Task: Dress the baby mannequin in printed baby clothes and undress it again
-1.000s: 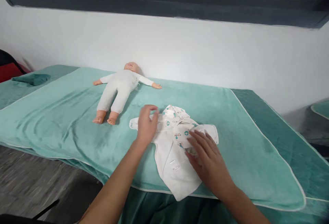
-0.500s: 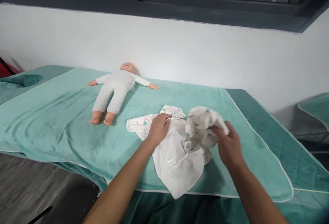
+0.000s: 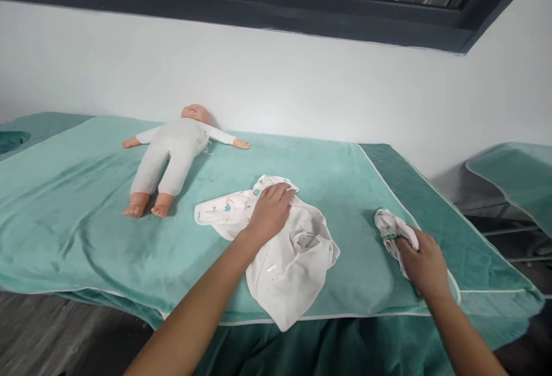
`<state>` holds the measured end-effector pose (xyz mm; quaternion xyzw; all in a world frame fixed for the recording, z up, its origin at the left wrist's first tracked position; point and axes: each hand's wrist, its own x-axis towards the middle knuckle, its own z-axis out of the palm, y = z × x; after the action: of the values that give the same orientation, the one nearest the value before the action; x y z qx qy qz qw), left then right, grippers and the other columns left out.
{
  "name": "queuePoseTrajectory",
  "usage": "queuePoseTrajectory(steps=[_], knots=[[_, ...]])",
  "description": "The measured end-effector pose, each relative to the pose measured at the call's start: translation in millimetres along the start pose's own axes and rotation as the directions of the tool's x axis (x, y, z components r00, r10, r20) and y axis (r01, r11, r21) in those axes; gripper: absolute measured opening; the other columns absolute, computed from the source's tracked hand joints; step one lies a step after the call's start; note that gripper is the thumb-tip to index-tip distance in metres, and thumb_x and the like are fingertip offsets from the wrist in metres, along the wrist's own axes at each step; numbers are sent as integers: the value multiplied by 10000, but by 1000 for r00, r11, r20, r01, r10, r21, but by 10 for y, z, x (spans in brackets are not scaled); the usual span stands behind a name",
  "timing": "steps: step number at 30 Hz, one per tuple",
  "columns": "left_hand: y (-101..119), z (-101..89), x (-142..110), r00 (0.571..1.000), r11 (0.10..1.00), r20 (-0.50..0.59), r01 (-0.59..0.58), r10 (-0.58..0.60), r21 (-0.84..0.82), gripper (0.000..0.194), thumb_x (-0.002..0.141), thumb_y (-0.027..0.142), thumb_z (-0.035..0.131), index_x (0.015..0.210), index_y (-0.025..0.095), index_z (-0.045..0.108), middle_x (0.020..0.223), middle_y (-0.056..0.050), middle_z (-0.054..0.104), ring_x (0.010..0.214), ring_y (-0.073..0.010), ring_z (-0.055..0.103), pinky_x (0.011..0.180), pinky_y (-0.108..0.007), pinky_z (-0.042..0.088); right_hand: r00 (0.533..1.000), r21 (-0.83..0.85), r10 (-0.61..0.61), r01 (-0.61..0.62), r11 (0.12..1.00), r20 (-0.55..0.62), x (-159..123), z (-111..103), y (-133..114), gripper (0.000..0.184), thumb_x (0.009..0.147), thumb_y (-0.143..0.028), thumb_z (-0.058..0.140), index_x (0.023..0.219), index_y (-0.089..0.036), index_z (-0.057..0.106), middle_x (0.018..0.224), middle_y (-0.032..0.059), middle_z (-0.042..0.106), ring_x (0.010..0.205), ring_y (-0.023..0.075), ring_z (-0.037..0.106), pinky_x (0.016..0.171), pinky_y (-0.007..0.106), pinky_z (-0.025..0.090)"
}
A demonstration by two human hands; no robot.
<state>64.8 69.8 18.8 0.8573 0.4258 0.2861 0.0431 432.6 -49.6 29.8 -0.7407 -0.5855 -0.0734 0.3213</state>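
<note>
Left hand [image 3: 271, 215] resting palm-down near the collar of the baby shirt [image 3: 291, 269], fingers close together and slightly bent; can't tell if they're pinching fabric. Right hand [image 3: 425, 264] pinching a bundled cloth [image 3: 391, 232] between thumb and fingers, well apart from the shirt. Shirt is lying rumpled on the green blanket [image 3: 302, 154], one sleeve extending toward the doll [image 3: 172, 140]. Both fabrics are looking light, soft, floppy, not fragile; shoulders or sleeve end probably giving the best hold. Shirt's lower tip is overlapping the front trim, bundle is sitting near the right trim, blanket showing between them.
</note>
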Motion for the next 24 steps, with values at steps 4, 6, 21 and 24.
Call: queuePoseTrajectory(steps=[4, 6, 21, 24], knots=[[109, 122, 203, 990, 998, 123, -70, 68, 12, 344, 948, 172, 495, 1276, 197, 597, 1418, -111, 592, 1456, -269, 413, 1250, -504, 249, 992, -101, -115, 120, 988, 48, -44, 153, 29, 513, 895, -447, 496, 1297, -161, 638, 1396, 212, 592, 1266, 398, 581, 1045, 584, 468], [114, 184, 254, 987, 998, 149, -60, 57, 15, 272, 949, 175, 492, 1177, 199, 637, 1359, -104, 634, 1446, -273, 426, 1252, -529, 238, 976, -79, -173, 184, 980, 129, -54, 132, -1, 575, 916, -487, 524, 1422, -216, 545, 1481, 173, 545, 1295, 368, 576, 1044, 547, 488], [134, -371, 281, 973, 991, -228, 41, -12, 125, 163, 951, 199, 503, 978, 219, 663, 942, -50, 753, 870, -215, 683, 917, -358, 508, 981, -59, -195, 195, 979, 9, 76, -191, -607, 690, 923, -622, 557, 1417, -141, 532, 1453, 252, 550, 1357, 429, 513, 1080, 595, 447], [249, -727, 390, 953, 988, -302, 34, 13, 150, 152, 948, 215, 516, 994, 227, 661, 956, -33, 757, 843, -202, 684, 713, -304, 469, 951, 357, -273, 207, 911, 145, 49, -190, -1367, 576, 927, -561, 618, 1387, -225, 536, 1361, 150, 643, 1242, 306, 627, 1051, 481, 505]])
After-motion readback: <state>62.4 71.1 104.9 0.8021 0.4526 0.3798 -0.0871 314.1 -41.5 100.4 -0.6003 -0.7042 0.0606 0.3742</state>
